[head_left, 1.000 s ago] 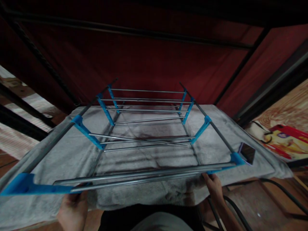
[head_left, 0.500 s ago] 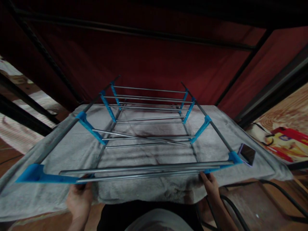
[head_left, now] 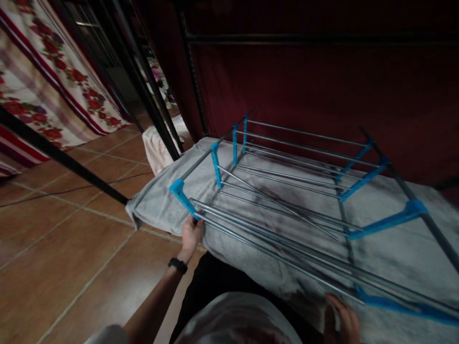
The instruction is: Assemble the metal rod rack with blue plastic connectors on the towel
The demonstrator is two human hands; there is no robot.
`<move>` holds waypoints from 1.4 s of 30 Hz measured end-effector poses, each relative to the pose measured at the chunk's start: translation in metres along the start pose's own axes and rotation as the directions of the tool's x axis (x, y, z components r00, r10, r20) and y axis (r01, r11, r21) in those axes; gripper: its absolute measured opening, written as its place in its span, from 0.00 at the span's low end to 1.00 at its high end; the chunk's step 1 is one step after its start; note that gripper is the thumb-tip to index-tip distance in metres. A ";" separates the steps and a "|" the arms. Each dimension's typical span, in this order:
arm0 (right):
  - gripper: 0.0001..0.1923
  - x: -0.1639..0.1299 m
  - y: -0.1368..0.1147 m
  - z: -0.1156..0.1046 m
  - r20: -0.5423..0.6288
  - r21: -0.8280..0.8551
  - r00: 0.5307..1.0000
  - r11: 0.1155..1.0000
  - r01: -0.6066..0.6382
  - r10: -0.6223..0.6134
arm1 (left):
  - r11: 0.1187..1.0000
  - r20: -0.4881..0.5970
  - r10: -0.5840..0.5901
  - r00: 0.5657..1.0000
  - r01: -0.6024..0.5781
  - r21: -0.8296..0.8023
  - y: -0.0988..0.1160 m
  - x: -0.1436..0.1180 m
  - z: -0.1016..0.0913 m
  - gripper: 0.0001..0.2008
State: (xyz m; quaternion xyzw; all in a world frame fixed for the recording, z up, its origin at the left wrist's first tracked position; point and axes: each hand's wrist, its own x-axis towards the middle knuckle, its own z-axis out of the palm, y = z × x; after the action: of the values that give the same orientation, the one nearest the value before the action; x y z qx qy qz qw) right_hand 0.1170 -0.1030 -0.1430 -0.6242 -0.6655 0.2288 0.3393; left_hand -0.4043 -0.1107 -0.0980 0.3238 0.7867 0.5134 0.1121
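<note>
A rack (head_left: 287, 205) of silver metal tubes and blue plastic brackets, like a shoe rack, lies on a grey cloth. My left hand (head_left: 191, 234), with a black band on the wrist, grips the rack's near left corner, by the lowest blue bracket (head_left: 184, 199). Just below the near right bracket (head_left: 390, 302) is my right hand (head_left: 344, 317). Its thumb and fingers are apart, and no object shows in it. One loose-looking tube (head_left: 279, 203) runs slantwise across the rack's middle, its right end resting short of the right-hand bracket.
Grey cloth (head_left: 158, 205) covers the low surface under the rack. Black metal posts (head_left: 143, 81) rise at the left, and a dark red panel (head_left: 287, 91) stands behind. A floral curtain (head_left: 68, 76) hangs at far left above the tiled floor (head_left: 89, 243), where a cable (head_left: 89, 186) runs.
My view has swung left, so the rack appears farther right and the phone is out of sight. My right hand has come off the near right bracket; my left stays at the left corner.
</note>
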 end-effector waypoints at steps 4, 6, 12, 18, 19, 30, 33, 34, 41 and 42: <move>0.22 0.007 -0.016 0.028 0.101 -0.077 0.911 0.910 0.408 -0.400 | 0.997 0.011 -0.026 1.000 0.026 -0.073 -0.003 0.002 -0.001 0.16; 0.22 0.013 -0.021 0.035 0.101 -0.148 0.856 0.843 0.517 -0.507 | 0.992 0.033 -0.027 0.999 0.030 -0.119 -0.006 0.004 -0.002 0.15; 0.23 0.028 -0.023 0.030 0.061 -0.402 0.762 0.683 0.609 -0.644 | 0.991 0.102 -0.007 0.995 0.021 -0.135 -0.020 0.013 -0.006 0.14; 0.24 0.017 -0.027 0.032 0.180 -0.270 0.613 0.561 0.783 -0.769 | 0.993 0.209 0.004 0.978 0.021 -0.116 -0.030 0.027 -0.014 0.15; 0.26 0.013 -0.031 0.036 0.235 -0.222 0.565 0.523 0.823 -0.791 | 0.994 0.225 0.011 0.974 0.014 -0.107 -0.030 0.027 -0.016 0.15; 0.37 0.016 -0.081 0.079 0.354 -0.269 0.595 0.531 0.804 -0.721 | 0.999 0.204 0.041 0.978 -0.040 -0.008 -0.019 0.021 -0.014 0.16; 0.38 0.017 -0.087 0.087 0.359 -0.314 0.605 0.518 0.796 -0.711 | 0.999 0.189 0.034 0.981 -0.039 0.022 -0.021 0.021 -0.013 0.17; 0.38 0.016 -0.090 0.089 0.355 -0.338 0.614 0.516 0.787 -0.705 | 0.999 0.191 0.029 0.981 -0.036 0.034 -0.021 0.021 -0.013 0.17; 0.30 0.018 -0.113 0.103 0.354 -0.478 0.707 0.532 0.699 -0.612 | 0.997 0.196 0.036 0.980 -0.050 0.064 -0.025 0.023 -0.012 0.14; 0.29 0.020 -0.118 0.104 0.360 -0.494 0.726 0.540 0.681 -0.586 | 0.996 0.199 0.038 0.979 -0.053 0.066 -0.025 0.023 -0.012 0.14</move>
State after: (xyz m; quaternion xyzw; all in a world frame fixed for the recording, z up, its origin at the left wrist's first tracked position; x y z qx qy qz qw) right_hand -0.0391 -0.0843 -0.1227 -0.3937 -0.9056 -0.0846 0.1330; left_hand -0.4378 -0.1118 -0.1115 0.3950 0.7818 0.4529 0.1665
